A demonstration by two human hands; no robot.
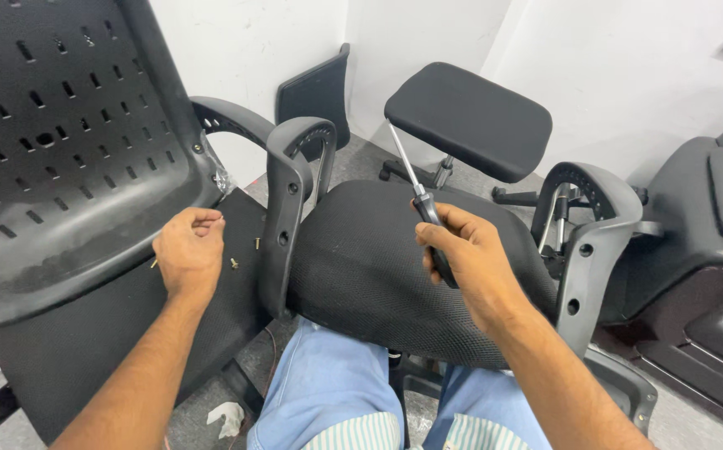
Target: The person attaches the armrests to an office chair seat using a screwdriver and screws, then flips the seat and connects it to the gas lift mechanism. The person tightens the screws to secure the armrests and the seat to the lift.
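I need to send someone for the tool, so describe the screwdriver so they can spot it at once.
Start at the black mesh chair seat in the middle, between its two grey armrests. Above its right half, the right hand is closed around the screwdriver. It is the only thin shiny metal shaft here, rising up and left from a dark handle, unlike the small brass screws by the left hand.

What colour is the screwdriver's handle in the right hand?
Black, with a silver shaft, seen in the head view: screwdriver in the right hand.

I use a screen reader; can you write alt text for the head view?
A right hand holds a screwdriver upright above a black mesh chair seat, while the left hand rests among loose screws on a dark board.
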